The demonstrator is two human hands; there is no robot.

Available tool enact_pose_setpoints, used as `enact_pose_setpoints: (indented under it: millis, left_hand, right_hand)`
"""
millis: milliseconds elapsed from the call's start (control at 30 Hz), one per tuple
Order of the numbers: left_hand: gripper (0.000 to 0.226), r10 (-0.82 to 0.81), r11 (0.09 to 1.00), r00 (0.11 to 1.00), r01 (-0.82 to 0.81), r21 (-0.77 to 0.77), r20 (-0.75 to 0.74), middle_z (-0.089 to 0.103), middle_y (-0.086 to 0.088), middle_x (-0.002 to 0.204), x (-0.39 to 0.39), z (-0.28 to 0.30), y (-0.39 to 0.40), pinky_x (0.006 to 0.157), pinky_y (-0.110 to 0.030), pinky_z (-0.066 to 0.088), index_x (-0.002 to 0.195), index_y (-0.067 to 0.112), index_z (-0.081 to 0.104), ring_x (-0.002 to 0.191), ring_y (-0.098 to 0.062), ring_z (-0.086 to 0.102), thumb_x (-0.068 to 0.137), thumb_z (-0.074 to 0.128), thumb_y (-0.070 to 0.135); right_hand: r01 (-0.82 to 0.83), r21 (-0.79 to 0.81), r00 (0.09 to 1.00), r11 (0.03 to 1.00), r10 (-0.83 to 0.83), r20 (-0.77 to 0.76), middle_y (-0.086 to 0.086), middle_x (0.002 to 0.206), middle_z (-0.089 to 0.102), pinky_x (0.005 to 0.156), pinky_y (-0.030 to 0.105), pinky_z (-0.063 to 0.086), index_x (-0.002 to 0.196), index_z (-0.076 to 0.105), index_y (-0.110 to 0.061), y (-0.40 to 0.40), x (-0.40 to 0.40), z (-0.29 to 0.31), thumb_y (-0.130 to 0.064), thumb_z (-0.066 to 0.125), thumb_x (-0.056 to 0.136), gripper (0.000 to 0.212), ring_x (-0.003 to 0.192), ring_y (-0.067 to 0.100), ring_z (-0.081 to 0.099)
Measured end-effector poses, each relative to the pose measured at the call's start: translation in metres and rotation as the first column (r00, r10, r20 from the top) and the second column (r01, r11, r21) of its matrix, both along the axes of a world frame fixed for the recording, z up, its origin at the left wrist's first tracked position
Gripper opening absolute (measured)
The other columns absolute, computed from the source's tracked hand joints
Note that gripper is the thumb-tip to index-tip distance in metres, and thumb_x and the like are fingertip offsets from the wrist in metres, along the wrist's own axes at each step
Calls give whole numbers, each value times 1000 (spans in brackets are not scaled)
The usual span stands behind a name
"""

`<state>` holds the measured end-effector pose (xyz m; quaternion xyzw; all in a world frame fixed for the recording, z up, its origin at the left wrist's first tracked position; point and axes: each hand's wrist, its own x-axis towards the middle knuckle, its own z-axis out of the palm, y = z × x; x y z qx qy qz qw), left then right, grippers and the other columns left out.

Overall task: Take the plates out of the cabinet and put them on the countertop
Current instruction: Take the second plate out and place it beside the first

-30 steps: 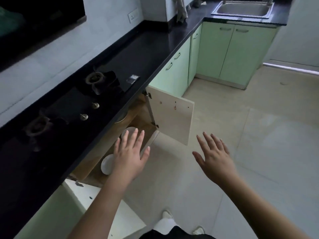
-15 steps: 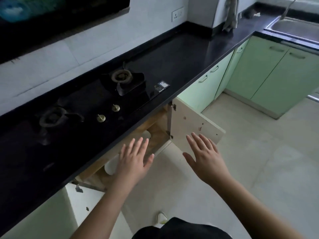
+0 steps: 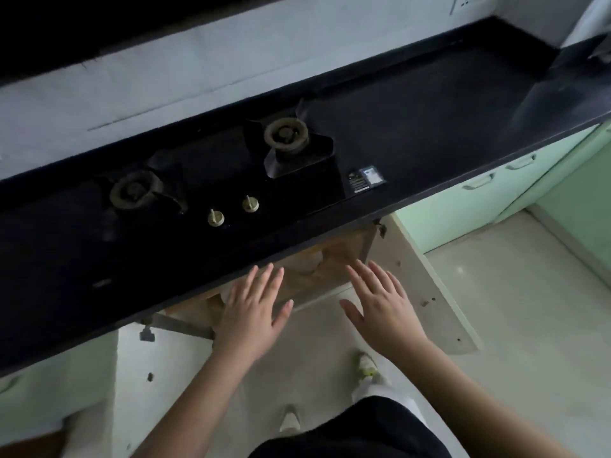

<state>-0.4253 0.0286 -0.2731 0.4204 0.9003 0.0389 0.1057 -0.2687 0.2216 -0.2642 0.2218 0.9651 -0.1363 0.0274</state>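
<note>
The cabinet under the black countertop stands with both doors swung wide, its wooden inside mostly hidden by the counter's front edge. A pale rounded shape, perhaps a plate, shows inside; another white edge peeks out by my left hand. My left hand is flat, fingers spread, right in front of the cabinet's opening. My right hand is also spread, beside it to the right, near the right door. Both hands hold nothing.
A black gas hob with two burners and two knobs is set into the counter above the cabinet. The left door juts out at the lower left. Green drawers sit to the right. My feet stand on the pale floor tiles.
My view has swung left and closer over the counter. Both hands have moved forward to the cabinet's opening, still spread and holding nothing. The plates are now mostly hidden by the counter edge.
</note>
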Motion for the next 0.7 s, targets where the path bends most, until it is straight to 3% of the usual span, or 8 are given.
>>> enact_pose_setpoints:
  millis: [167,267,400,600,700]
  left_hand:
    - [69,98,995,995,-98,26,5,37,-5,158,0,2,28,113,-45,33,152,16,38,146,-27,31,98,24,58]
    - [67,134,991,991,-134,6,-2,37,-4,158,-2,0,32,112,-44,36,152,18,37,147,-25,30,99,26,56]
    - [64,179,983,984,-179,-34,19,41,-4,156,1,-19,25,107,-47,42,152,22,38,145,-25,34,99,28,56]
    - [68,183,977,980,-172,-123,82,32,-3,161,0,-80,12,116,-46,29,156,26,24,149,-25,25,98,16,59]
    - [68,219,970,972,-209,-124,82,30,-4,162,-6,-103,10,117,-47,28,157,23,24,150,-26,23,98,17,57]
  right_hand:
    - [-168,-17,985,986,167,-44,1,161,25,120,35,3,154,24,-21,51,-41,-11,-52,35,99,64,150,21,14]
    - [-252,-47,967,966,251,-32,1,161,24,121,36,6,154,22,-20,57,-58,-20,-51,32,99,64,150,21,13]
    - [-279,-101,960,955,275,-54,5,156,36,120,35,15,152,28,-15,41,-70,-38,-49,38,98,65,146,22,26]
    - [-270,-157,963,950,271,-14,10,157,32,120,38,16,151,30,-9,13,-81,-97,-47,43,97,67,148,24,22]
    - [-289,-143,956,947,294,18,7,161,23,121,35,7,154,22,-13,8,-88,-123,-50,37,98,68,150,21,12]
